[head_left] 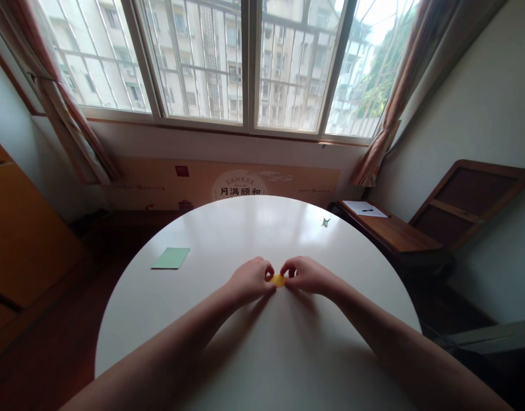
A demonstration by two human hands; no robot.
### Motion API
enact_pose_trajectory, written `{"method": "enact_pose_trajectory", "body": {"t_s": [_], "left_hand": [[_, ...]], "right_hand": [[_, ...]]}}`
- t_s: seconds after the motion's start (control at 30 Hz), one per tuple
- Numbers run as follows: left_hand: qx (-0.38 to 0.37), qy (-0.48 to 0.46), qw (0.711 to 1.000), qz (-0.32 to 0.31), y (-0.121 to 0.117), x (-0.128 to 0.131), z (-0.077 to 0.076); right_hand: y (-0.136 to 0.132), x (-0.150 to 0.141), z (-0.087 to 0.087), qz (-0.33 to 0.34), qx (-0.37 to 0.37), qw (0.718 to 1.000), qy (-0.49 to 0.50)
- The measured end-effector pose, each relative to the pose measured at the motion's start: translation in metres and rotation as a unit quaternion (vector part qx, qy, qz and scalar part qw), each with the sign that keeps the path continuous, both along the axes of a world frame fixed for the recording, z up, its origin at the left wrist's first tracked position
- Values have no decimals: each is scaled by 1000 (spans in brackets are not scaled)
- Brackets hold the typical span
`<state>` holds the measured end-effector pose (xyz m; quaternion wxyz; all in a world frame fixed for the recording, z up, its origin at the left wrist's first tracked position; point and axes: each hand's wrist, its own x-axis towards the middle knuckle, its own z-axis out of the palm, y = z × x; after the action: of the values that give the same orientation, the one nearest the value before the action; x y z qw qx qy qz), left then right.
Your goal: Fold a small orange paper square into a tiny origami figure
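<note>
Forearms, two (172, 331), bare, yours: reaching in over the near edge of the round white table (223, 231). Left hand (252, 278): thumb and fingertips pinching the left end of a small yellow piece (279, 280). Right hand (308, 275): thumb and fingertips pinching its right end. You have this piece near the table's middle; whether it touches the surface, you cannot tell. Green square (171, 258), flat: on the table's left side. Green item (325, 222), small, angular: toward the table's far right edge. White paper (359, 208), on a wooden bench (399, 235): beyond the table's right edge.
</note>
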<state>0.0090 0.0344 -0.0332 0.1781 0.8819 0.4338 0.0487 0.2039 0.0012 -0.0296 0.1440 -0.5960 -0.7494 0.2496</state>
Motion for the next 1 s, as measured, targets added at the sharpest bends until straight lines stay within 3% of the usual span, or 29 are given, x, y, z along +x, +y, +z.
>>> {"method": "enact_pose_trajectory", "body": {"t_s": [0.3,0.6,1.0], "left_hand": [[-7,-67,997,32,-2,-4,-6],[-8,-80,996,48,-5,-2,-9],[-19,-114,992,44,-3,-2,-11]], "right_hand": [[-1,4,-14,-14,25,999,45],[-5,-3,-17,-48,36,997,42],[-15,-5,-20,-43,69,994,74]]}}
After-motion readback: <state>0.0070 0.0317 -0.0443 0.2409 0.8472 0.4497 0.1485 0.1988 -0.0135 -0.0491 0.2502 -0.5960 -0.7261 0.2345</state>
